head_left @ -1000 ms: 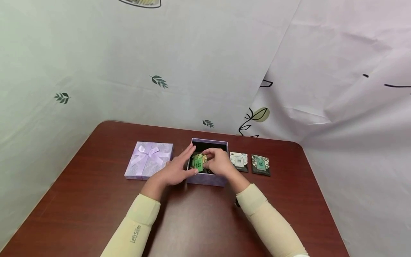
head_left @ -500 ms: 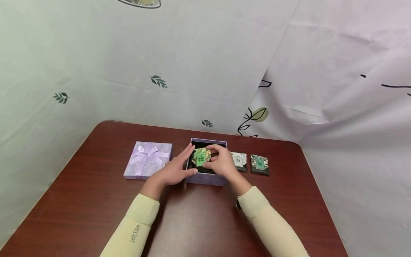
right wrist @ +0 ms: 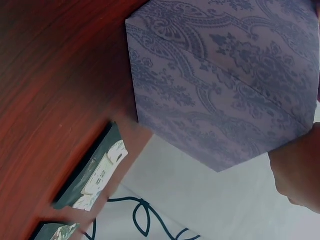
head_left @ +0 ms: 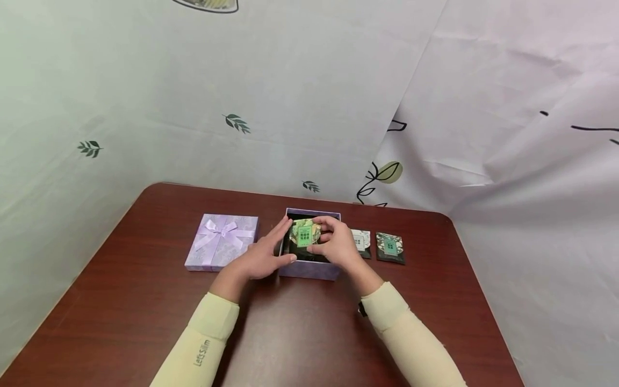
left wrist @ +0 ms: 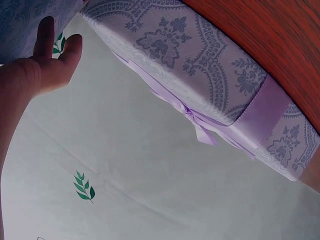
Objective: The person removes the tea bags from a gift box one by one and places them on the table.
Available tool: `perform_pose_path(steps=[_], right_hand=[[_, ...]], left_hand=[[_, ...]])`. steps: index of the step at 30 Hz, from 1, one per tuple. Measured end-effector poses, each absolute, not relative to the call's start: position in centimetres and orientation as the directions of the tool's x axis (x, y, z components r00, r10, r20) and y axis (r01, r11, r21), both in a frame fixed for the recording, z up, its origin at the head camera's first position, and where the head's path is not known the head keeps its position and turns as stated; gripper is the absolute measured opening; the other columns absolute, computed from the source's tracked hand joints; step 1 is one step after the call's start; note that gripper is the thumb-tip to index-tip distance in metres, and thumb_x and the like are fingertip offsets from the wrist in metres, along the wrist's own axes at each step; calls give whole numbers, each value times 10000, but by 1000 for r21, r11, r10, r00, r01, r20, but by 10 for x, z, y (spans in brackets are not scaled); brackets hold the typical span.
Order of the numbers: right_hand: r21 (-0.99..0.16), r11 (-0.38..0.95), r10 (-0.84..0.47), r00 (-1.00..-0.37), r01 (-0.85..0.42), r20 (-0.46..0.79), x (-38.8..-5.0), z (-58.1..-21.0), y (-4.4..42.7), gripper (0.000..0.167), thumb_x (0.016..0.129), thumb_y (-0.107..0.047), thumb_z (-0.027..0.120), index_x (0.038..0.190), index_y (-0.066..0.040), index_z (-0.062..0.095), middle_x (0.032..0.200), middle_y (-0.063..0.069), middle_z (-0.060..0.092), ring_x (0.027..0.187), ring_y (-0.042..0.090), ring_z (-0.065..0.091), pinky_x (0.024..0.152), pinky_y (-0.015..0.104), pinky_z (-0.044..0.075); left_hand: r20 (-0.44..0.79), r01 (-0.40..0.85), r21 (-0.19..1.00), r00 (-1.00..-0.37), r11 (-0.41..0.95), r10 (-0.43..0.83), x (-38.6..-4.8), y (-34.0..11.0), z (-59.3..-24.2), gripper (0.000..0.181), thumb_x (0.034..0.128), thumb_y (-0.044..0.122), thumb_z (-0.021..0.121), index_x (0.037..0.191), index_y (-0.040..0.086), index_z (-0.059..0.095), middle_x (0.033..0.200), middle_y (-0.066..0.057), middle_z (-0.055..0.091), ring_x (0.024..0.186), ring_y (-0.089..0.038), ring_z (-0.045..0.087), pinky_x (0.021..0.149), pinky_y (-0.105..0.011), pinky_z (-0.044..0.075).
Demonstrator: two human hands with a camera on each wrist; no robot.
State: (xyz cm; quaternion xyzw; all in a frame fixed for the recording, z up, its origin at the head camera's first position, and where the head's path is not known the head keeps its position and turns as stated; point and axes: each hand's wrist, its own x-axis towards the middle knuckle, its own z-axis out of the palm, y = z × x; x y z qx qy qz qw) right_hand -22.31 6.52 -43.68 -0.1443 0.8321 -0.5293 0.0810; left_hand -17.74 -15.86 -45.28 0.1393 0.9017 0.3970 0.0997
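In the head view, a lavender box (head_left: 309, 270) with a dark inside stands uncovered on the table. My right hand (head_left: 340, 247) pinches the right edge of a green-labelled sachet (head_left: 304, 236) over that box. My left hand (head_left: 261, 257) rests against the box's left side, its fingers fairly straight. The left wrist view shows part of the left hand (left wrist: 52, 70) beside the patterned box wall (left wrist: 20, 30). In the right wrist view, the box wall (right wrist: 225, 90) hides most of the right hand (right wrist: 300, 165) and the sachet.
Left of the box lies its lavender lid (head_left: 222, 242) with a ribbon bow. A white-labelled sachet (head_left: 362, 242), partly behind the right hand, and a dark green sachet (head_left: 390, 248) lie to the right. A patterned cloth backdrop (head_left: 290, 107) hangs behind the brown table (head_left: 300, 333).
The right hand has raised the green sachet slightly and shifted it a little right and away, so more of its face shows. My left hand has stayed at the box.
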Motion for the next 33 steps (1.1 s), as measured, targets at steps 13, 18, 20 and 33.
perform_pose_path(steps=[13,18,20,33], right_hand=[[-952,301,-272,-962,-49,-37,-223,-432,88,742,685,157,840,1330,-144,628,1191,106,589,891,251,614,644,344,540],[-962,273,-240,-969,-13,-55,-222,-430,98,783,663,191,826,1340,-145,622,1213,119,557,917,258,569,635,334,529],[-965,261,-235,-970,-6,-58,-223,-430,103,783,665,194,819,1342,-145,620,1223,121,562,969,274,580,654,341,544],[-977,213,-213,-974,31,-77,-226,-441,136,796,670,215,798,1365,-117,596,1301,140,549,1094,328,586,709,358,573]], left_hand=[[-62,171,752,-943,636,326,-176,-159,-454,876,962,325,673,1628,239,110,1671,56,8,1447,-416,215,1012,-790,101],[-51,182,755,-941,630,333,-177,-159,-454,877,963,304,675,1628,236,107,1673,35,12,1451,-402,211,1017,-786,99],[-53,178,760,-941,625,333,-177,-158,-454,875,964,300,674,1627,245,105,1673,30,12,1458,-395,197,1023,-782,90],[-57,172,768,-941,617,334,-177,-157,-451,881,959,299,678,1627,245,106,1674,16,20,1475,-352,167,1053,-747,105]])
